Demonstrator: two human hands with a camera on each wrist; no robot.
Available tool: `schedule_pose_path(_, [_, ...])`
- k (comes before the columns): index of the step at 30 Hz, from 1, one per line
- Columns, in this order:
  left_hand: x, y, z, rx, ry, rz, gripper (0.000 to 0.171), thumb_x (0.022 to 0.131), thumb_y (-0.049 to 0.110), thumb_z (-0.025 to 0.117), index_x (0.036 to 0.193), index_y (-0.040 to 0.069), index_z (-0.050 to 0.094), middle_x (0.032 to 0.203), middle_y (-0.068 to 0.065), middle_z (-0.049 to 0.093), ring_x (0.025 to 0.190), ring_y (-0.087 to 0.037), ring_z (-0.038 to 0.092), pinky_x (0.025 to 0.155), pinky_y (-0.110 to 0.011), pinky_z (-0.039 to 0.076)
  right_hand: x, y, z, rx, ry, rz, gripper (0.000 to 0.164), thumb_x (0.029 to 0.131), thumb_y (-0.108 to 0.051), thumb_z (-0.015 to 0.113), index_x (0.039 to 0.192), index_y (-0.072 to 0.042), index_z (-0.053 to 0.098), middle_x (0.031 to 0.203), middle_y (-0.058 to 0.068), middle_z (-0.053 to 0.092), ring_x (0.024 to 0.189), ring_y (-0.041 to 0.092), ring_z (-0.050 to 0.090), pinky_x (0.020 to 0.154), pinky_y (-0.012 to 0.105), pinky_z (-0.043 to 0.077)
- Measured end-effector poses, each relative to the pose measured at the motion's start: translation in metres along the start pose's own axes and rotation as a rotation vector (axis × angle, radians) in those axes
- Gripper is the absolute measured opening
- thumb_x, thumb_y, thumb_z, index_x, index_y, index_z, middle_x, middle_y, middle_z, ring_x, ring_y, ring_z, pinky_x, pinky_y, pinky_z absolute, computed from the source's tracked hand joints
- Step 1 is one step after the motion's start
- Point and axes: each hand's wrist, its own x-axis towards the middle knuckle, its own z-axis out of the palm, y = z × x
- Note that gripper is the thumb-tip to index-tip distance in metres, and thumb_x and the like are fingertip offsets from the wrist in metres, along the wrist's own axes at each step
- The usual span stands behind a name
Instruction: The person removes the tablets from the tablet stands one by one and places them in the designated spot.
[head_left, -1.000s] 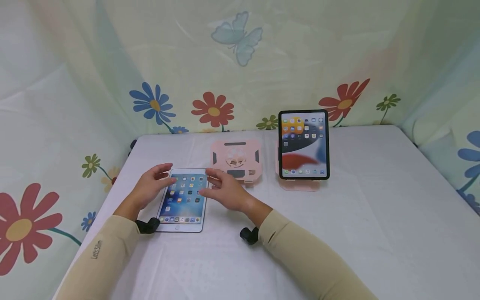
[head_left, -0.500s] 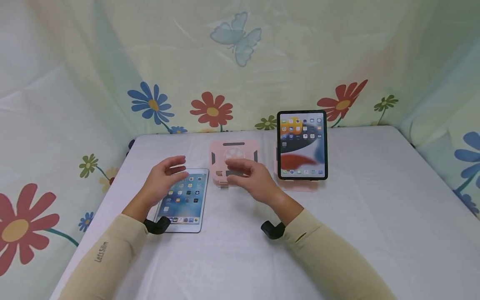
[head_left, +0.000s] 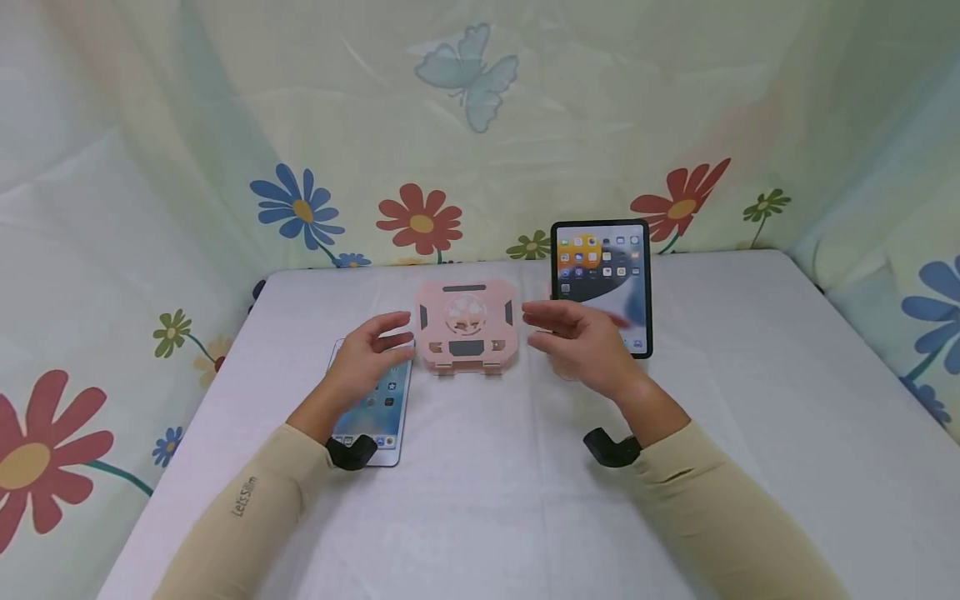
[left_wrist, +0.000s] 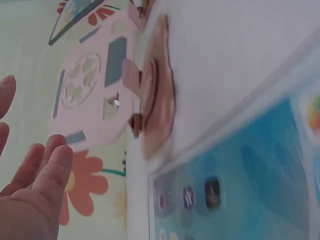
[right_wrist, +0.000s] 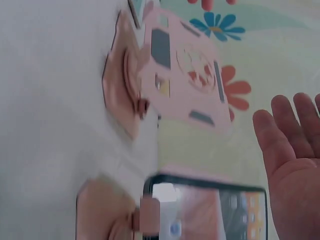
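Observation:
My left hand (head_left: 367,362) hovers over the upper part of a white-framed tablet (head_left: 386,417) lying face up, hiding much of its screen. My right hand (head_left: 588,350) hangs in the air in front of a black-framed tablet (head_left: 600,258), covering that tablet's lower left. Between the two hands stands a pink tablet stand (head_left: 495,304) with grey pads and a round cutout, its plate tilted back. Neither hand touches the stand. In the left wrist view, the fingers (left_wrist: 50,165) are apart from the stand's plate (left_wrist: 100,55). The right wrist view shows the palm and fingers (right_wrist: 285,130) holding nothing.
The black-framed tablet leans upright on another pink stand, whose base (right_wrist: 100,207) shows in the right wrist view. A white cloth (head_left: 480,517) covers the table. Behind and at the sides hangs a flowered curtain (head_left: 337,108). Black wrist cameras (head_left: 611,447) sit under both wrists.
Both hands have moved right, away from the white tablet's sides. The right hand has passed the middle stand to the black-framed tablet; the left now covers the white tablet's upper part.

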Motion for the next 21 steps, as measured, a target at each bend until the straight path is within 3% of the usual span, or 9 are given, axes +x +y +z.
schedule_pose_path(8, [0.011,0.008,0.020,-0.095,-0.007,0.014,0.058,0.095,0.014,0.070,0.149,0.020,0.048,0.149,0.000,0.046,0.127,-0.019,0.055,0.100,-0.035,0.048,-0.012,0.005,-0.038,-0.071,0.123,-0.027,0.037,0.098,-0.015,0.067,0.132,-0.001,0.061,0.130,0.016,0.063,0.115,0.023,0.064,0.089,0.021,0.051])
schedule_pose_path(14, [0.022,0.014,0.031,-0.119,-0.013,0.034,0.057,0.095,0.014,0.072,0.147,0.019,0.050,0.143,0.000,0.051,0.122,-0.016,0.059,0.097,-0.031,0.050,-0.016,0.011,-0.062,-0.181,0.211,-0.026,0.036,0.099,-0.023,0.065,0.131,-0.006,0.063,0.127,0.007,0.065,0.114,0.013,0.060,0.089,0.016,0.050])
schedule_pose_path(21, [0.039,0.025,0.048,-0.128,0.007,0.041,0.056,0.094,0.014,0.073,0.145,0.023,0.052,0.143,-0.001,0.052,0.120,-0.014,0.060,0.097,-0.031,0.050,-0.016,0.016,-0.083,-0.182,0.308,-0.035,0.036,0.099,-0.019,0.066,0.133,-0.007,0.061,0.124,-0.005,0.067,0.112,0.007,0.059,0.091,0.014,0.047])
